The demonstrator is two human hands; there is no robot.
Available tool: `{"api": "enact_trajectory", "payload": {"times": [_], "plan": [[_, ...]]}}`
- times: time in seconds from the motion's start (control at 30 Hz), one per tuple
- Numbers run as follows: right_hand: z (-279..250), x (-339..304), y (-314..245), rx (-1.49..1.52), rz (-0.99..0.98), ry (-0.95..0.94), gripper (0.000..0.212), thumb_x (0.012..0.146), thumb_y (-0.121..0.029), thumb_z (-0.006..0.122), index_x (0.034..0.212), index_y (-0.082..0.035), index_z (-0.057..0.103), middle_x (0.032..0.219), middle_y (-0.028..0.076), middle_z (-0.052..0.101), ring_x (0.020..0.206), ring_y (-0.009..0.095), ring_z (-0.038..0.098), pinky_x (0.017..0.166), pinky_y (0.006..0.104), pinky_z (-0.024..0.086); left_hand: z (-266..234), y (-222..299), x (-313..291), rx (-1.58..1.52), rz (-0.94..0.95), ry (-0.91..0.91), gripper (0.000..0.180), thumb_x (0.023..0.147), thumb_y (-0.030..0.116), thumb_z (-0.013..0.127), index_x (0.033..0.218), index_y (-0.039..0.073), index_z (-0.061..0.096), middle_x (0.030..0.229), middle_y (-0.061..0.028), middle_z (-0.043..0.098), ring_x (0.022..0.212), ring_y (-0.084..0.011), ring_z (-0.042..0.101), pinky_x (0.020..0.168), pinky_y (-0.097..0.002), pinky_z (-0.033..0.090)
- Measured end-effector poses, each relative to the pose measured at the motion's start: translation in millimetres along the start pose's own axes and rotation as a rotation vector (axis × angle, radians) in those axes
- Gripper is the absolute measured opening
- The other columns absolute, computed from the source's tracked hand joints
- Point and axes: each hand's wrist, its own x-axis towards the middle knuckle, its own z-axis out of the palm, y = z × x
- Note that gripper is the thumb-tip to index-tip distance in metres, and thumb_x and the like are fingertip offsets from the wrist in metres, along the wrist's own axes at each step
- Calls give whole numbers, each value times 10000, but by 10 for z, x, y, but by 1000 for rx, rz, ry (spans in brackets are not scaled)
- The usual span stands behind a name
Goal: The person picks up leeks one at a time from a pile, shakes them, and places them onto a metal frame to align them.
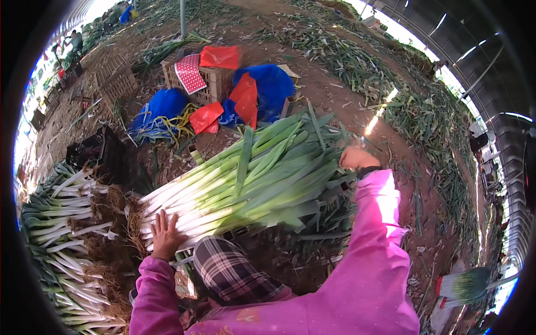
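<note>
A large bundle of leeks lies across in front of me, its white stalks and roots to the left and its green leaves to the right. My left hand rests on the white stalks near the roots, fingers spread and holding nothing. At the leaf end, my right hand is beside the green tips. Its fingers look bent but are blurred, so whether they grip a leaf does not show. A plaid-covered knee is bent just below the bundle.
More leeks are piled at the left, roots facing right. A dark crate stands behind them. Farther off are a tan slatted crate with red sheets, blue bags and yellow ties. A tied leek bundle sits at the right.
</note>
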Motion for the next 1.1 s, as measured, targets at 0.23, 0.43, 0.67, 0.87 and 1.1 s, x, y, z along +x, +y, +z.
{"api": "enact_trajectory", "payload": {"times": [0.23,0.43,0.67,0.87,1.1], "plan": [[959,178,164,321,-52,402,487,704,-246,724,1157,-84,640,1133,156,664,1025,360,629,853,418,512,-41,54,37,20,-36,-50,872,709,428,784,1450,234,366,1583,-199,118,1460,-407,108,1129,-619,144],[547,1,17,523,-142,169,321,751,-228,722,987,-12,685,883,162,707,819,289,674,768,378,509,-27,-49,-7,70,-63,-44,891,704,435,787,1455,254,343,1584,-199,118,1457,-407,120,1128,-614,160],[1344,443,90,863,-10,756,229,791,-221,654,879,-15,701,819,203,684,775,337,665,710,390,499,56,25,69,56,-47,-52,882,717,434,778,1457,253,334,1586,-201,101,1461,-401,105,1133,-605,160],[912,-160,813,135,98,1042,220,837,-284,624,864,-73,680,810,111,689,774,314,671,653,418,518,15,-44,23,68,-68,-58,883,718,414,783,1458,250,330,1585,-210,84,1464,-401,89,1141,-597,145],[634,-602,304,558,-2,669,359,746,-300,772,971,-29,703,874,148,709,849,318,664,798,388,509,-71,-13,-19,82,-79,-56,895,719,394,789,1463,216,325,1580,-225,79,1462,-409,84,1138,-599,147]]}}
